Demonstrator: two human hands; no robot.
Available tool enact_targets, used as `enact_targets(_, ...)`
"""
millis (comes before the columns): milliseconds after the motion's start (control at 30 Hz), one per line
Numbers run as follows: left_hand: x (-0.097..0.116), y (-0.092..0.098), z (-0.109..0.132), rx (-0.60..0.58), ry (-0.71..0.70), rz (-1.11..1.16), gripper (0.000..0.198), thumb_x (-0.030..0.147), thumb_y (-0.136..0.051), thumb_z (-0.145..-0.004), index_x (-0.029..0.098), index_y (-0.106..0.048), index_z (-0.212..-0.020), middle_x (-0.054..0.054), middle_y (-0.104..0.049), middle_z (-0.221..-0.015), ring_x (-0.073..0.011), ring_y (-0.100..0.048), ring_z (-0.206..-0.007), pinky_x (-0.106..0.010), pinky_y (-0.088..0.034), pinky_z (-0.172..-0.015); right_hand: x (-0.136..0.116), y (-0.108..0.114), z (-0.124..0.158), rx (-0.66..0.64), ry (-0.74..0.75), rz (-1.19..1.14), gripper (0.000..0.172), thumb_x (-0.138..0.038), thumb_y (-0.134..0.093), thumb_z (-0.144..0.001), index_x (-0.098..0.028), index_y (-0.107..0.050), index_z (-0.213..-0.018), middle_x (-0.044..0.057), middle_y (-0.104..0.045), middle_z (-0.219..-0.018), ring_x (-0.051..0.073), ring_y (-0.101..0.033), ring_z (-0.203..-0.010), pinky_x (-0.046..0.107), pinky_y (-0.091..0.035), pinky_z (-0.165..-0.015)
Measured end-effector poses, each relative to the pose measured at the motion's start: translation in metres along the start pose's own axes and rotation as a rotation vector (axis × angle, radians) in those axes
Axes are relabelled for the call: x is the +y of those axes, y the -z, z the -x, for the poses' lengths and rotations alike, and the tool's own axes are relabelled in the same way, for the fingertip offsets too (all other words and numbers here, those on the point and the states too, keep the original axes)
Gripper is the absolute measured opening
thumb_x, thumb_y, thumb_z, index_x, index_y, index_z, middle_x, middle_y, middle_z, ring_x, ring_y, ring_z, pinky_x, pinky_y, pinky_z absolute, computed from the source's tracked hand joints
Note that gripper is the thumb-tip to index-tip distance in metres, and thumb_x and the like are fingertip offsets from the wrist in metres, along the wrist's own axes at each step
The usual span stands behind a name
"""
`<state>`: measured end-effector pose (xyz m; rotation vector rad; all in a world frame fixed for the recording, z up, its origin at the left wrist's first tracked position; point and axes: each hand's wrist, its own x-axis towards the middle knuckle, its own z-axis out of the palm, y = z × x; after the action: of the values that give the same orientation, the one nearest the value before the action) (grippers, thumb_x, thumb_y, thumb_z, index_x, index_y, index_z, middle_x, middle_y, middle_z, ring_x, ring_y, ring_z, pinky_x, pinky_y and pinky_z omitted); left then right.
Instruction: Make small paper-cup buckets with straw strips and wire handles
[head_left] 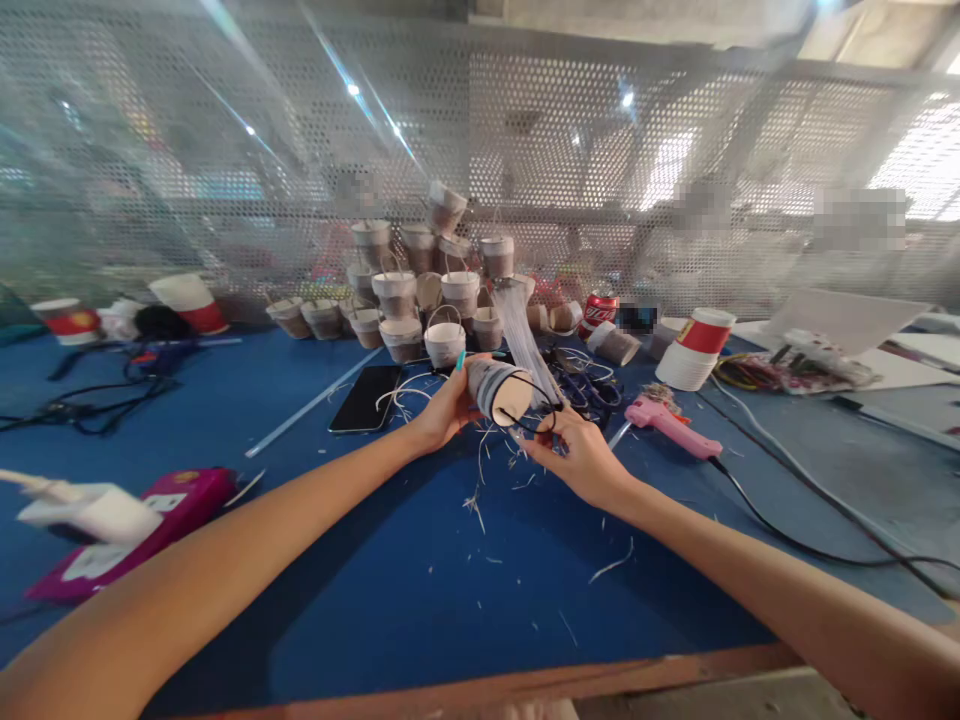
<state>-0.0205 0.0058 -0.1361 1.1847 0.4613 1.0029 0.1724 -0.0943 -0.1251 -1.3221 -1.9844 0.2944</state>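
Tilted on its side over the blue table, a small paper cup (486,385) wrapped in greyish cord has its pale round base turned toward me. My left hand (448,408) is closed around the cup's left side. A dark cord (541,392) curves from the base to my right hand (571,448), whose fingers pinch it just right of the cup. Beyond the hands stand several stacked small wrapped cups (400,340), some with looped handles. A black phone (365,398) lies left of my left hand. Right of my right hand is a pink glue gun (673,428).
A purple power strip (169,505) with a white plug sits at the left front. Stacked red-and-white paper cups (696,350) stand at the right, near a red can (598,312). Cord scraps litter the table (420,600); a perforated screen (555,130) rises behind.
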Motion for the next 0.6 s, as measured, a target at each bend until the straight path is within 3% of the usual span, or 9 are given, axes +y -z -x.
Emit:
enact_targets(133,-0.003,-0.011,0.003,-0.028,0.002,-0.012,0.05,0.057,-0.055,-0.081,0.028,-0.053,-0.121,-0.005,-0.059,-0.118,-0.0217,-0.057,-0.095,-0.03,-0.049,-0.071,0.004,0.001,0.001,0.027,0.077,-0.006,0.037,-0.028,-0.048,-0.09,-0.019,-0.052,-0.055,0.002,-0.055,-0.057,0.015,-0.052,-0.064,0.028,-0.04,-0.066)
enact_targets(300,-0.004,-0.01,0.003,-0.017,0.002,-0.032,0.051,0.057,-0.053,-0.082,0.028,-0.05,-0.123,-0.005,-0.057,-0.12,-0.0229,-0.055,-0.098,-0.031,-0.048,-0.07,0.007,0.001,0.002,0.022,0.077,-0.052,0.034,-0.023,-0.046,-0.09,-0.018,-0.057,-0.058,0.001,-0.057,-0.056,0.012,-0.053,-0.054,0.025,-0.039,-0.057)
enact_targets(600,-0.003,-0.012,0.001,-0.027,0.021,-0.036,0.053,0.058,-0.051,-0.083,0.028,-0.047,-0.126,-0.006,-0.054,-0.127,-0.0267,-0.051,-0.11,-0.034,-0.049,-0.075,0.013,-0.002,-0.001,0.169,0.113,-0.09,0.034,-0.024,-0.046,-0.09,-0.017,-0.057,-0.059,0.001,-0.058,-0.056,0.011,-0.055,-0.051,0.023,-0.04,-0.056)
